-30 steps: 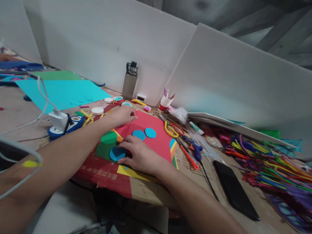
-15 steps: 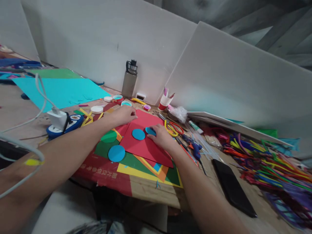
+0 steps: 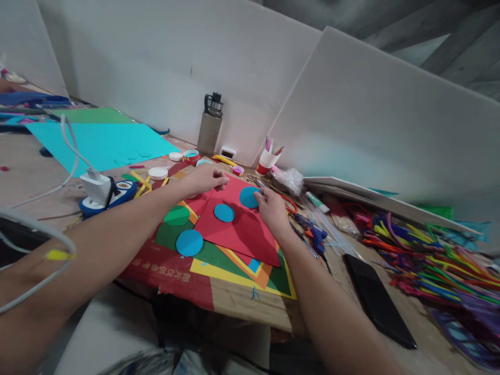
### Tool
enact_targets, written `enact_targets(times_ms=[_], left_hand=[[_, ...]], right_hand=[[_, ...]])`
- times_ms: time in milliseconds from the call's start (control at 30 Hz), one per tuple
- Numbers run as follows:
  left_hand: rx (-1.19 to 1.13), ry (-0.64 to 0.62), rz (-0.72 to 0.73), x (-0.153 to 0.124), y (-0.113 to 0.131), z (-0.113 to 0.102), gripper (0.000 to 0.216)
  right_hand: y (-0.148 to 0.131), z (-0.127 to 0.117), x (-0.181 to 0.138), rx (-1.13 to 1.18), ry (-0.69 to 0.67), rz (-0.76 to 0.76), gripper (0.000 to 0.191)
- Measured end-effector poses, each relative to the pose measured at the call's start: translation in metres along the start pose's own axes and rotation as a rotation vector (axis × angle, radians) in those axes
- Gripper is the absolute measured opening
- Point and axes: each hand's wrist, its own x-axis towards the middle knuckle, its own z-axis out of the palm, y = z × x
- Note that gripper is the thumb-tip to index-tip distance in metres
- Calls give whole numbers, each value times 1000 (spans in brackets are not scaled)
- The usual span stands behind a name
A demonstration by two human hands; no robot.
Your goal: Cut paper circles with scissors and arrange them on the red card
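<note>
My right hand (image 3: 272, 211) pinches a blue paper circle (image 3: 248, 198) at its right edge, raised a little over a red paper sheet (image 3: 250, 234). Another blue circle (image 3: 224, 213) lies flat on that sheet. Near the sheet's upper left edge is my left hand (image 3: 205, 179), its fingers curled together; whatever they hold, if anything, is hidden. To the lower left, a third blue circle (image 3: 189, 242) and a green circle (image 3: 176, 215) rest on dark green paper (image 3: 166, 237). Orange and yellow sheets (image 3: 238, 276) stick out beneath the red one.
A grey bottle (image 3: 210, 127) and a paper cup with pens (image 3: 266, 160) stand by the white wall panel. On the right lie a blue glue gun (image 3: 318, 237), a black phone (image 3: 378, 299) and colourful pipe cleaners (image 3: 437, 260). A power strip (image 3: 103, 195) and cyan paper (image 3: 101, 146) are at left.
My right hand has lifted the blue circle and carried it up and slightly right, away from the other circle. My left hand has shifted slightly right.
</note>
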Motion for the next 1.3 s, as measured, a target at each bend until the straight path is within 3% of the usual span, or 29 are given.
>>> enact_targets(times_ms=[100,267,467,567,667,800,867,1100,1300], left_hand=[[-201,-73,-32,-2,3,3,37],[-325,-251,-38,-4,6,14,41],[-305,-189,-29,-6,12,19,26],[-363,-67,-100,-3,8,15,21],[-441,69,-155,2,-2,12,19],[-541,88,-116,7,-10,12,18],[-564,83,-113,7,-10,13,15],[-557,57,-126,8,-13,17,16],[-481,70,-136,7,-11,15,19]], right_hand=[[-2,4,1,338,-61,91,18],[-9,11,-2,471,-103,121,21],[-9,16,-5,482,-176,33,31],[-5,18,-6,362,-187,23,36],[-5,20,-10,70,-270,-46,31],[-13,23,-22,-215,-347,-227,47],[-18,23,-26,-287,-367,-262,45],[-22,25,-26,-322,-378,-251,38],[-16,25,-25,-268,-288,-276,44]])
